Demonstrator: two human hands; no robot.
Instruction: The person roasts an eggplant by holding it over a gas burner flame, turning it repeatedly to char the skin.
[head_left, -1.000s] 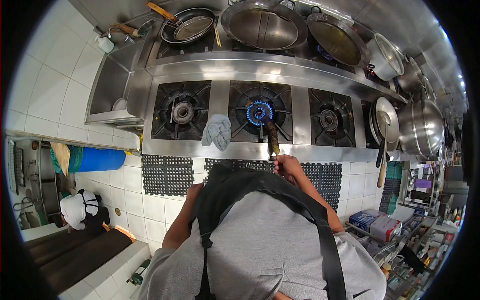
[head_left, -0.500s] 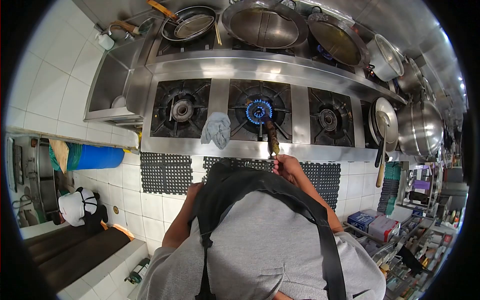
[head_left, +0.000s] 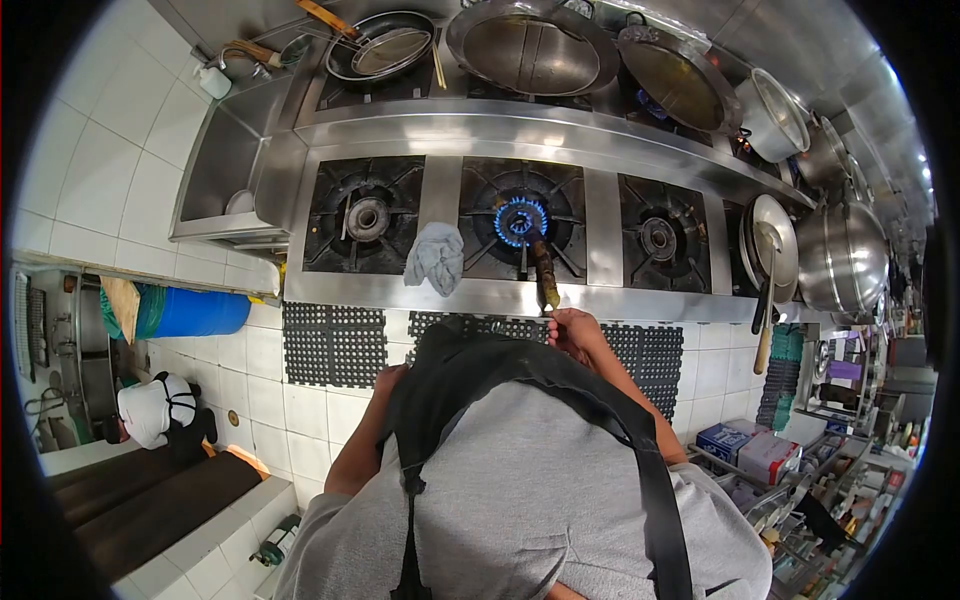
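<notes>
My right hand (head_left: pixel 570 332) is closed at the edge of the stove, thumb and fingers pinching the near end of a long charred vegetable (head_left: pixel 546 276). It is dark brown and black, with a greenish end near my fingers. Its far end reaches to the lit middle burner (head_left: pixel 521 221), at the near side of the ring of blue flame. Against the apron's left side is my left hand (head_left: pixel 391 377), its fingers hidden behind the black cloth. A crumpled grey-blue rag (head_left: pixel 435 258) lies on the stove front, left of the flame.
Unlit burners flank the flame, one on the left (head_left: pixel 368 218) and one on the right (head_left: pixel 659 240). Woks and pans (head_left: pixel 532 55) line the raised back range. Stacked pans with a ladle (head_left: pixel 768 245) stand at the right. Another person (head_left: pixel 158 412) is far left, beyond a blue barrel (head_left: pixel 205 318).
Almost nothing differs. The whole scene has shifted very slightly to the right in the view, while the charred vegetable stays at the flame.
</notes>
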